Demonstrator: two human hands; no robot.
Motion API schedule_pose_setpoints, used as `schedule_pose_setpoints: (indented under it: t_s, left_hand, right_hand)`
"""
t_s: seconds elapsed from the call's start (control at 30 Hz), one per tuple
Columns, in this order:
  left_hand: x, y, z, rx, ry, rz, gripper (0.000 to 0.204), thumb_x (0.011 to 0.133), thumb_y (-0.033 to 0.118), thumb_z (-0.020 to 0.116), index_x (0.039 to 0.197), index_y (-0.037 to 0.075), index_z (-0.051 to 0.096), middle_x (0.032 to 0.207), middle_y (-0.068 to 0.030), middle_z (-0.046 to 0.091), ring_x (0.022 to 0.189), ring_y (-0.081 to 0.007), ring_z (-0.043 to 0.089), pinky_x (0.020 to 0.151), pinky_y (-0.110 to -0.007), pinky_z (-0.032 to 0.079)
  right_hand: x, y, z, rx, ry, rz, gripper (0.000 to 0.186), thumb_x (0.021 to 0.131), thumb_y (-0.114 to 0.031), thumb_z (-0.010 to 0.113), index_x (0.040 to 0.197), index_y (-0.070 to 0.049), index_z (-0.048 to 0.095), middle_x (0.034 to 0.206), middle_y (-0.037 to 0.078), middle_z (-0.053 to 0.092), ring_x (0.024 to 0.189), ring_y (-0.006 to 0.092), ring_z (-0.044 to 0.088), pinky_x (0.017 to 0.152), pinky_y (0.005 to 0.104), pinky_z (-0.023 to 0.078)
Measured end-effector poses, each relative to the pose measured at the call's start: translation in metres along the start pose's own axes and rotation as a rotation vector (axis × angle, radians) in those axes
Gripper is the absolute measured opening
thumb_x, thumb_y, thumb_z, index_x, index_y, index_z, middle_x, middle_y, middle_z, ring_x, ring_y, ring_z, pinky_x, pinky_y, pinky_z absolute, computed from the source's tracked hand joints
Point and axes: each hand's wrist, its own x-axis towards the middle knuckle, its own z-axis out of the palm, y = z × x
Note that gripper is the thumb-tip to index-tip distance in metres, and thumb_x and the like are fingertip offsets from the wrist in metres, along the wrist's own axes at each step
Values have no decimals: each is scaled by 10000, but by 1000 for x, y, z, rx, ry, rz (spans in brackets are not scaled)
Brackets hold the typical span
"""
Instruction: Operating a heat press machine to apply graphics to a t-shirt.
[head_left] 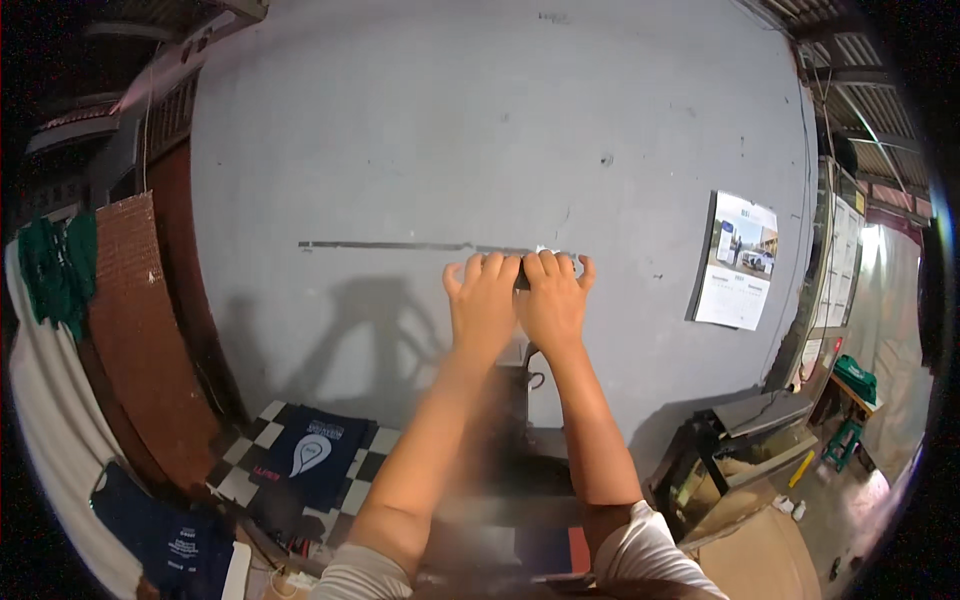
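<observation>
Both my arms reach up and forward to the grey wall (pixel 480 150). My left hand (pixel 485 295) and my right hand (pixel 551 300) are side by side at the right end of a thin dark strip (pixel 390 245) that runs level along the wall. The fingers of each hand curl over at the top, and a small dark piece (pixel 522 276) shows between them. A bit of white (pixel 545 250) peeks out above my right fingers. What the fingers grip is mostly hidden behind them. Below, between my forearms, are blurred dark shapes and a white panel (pixel 546 395) with a dark curved loop.
At lower left a checkered table (pixel 268 434) bears a navy printed shirt (pixel 313 455); more navy cloth (pixel 170 540) is nearer me. A calendar (pixel 738 262) hangs on the right. Below it stands a worn open cabinet (pixel 740 460). A brown door (pixel 150 300) is at left, a green stool (pixel 843 443) far right.
</observation>
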Motion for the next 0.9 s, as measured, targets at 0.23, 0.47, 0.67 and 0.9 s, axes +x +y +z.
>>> schedule_pose_setpoints:
  t_s: [0.23, 0.47, 0.67, 0.9]
  left_hand:
    - [48, -30, 57, 52, 28, 43, 398, 804, 50, 618, 1190, 141, 576, 1125, -3, 581, 1134, -212, 519, 1018, -495, 277]
    - [75, -56, 113, 65, 15, 46, 509, 795, 44, 628, 1287, 135, 530, 1249, -16, 555, 1228, -233, 468, 1054, -528, 260]
    - [92, -71, 147, 63, 14, 38, 575, 763, 33, 653, 1311, 141, 515, 1288, -13, 537, 1253, -236, 444, 1063, -545, 255]
    - [102, -86, 175, 36, -32, 8, 611, 758, 22, 649, 1337, 139, 491, 1322, -21, 513, 1275, -258, 421, 1072, -559, 246]
  right_hand:
    - [42, 30, 55, -12, -19, -14, 224, 780, -101, 618, 1004, -114, 626, 1001, 5, 628, 1031, 207, 573, 1072, 550, 261]
    - [64, 54, 100, -16, -78, -31, 321, 780, -165, 660, 1086, -119, 578, 1058, 20, 600, 1130, 224, 535, 1070, 546, 262]
    - [74, 71, 136, -21, -129, -16, 397, 794, -109, 606, 1189, -112, 564, 1156, 28, 602, 1223, 234, 502, 1084, 554, 244]
    - [80, 79, 158, 11, -224, 9, 532, 756, -51, 594, 1277, -107, 505, 1247, 32, 560, 1292, 238, 442, 1124, 585, 206]
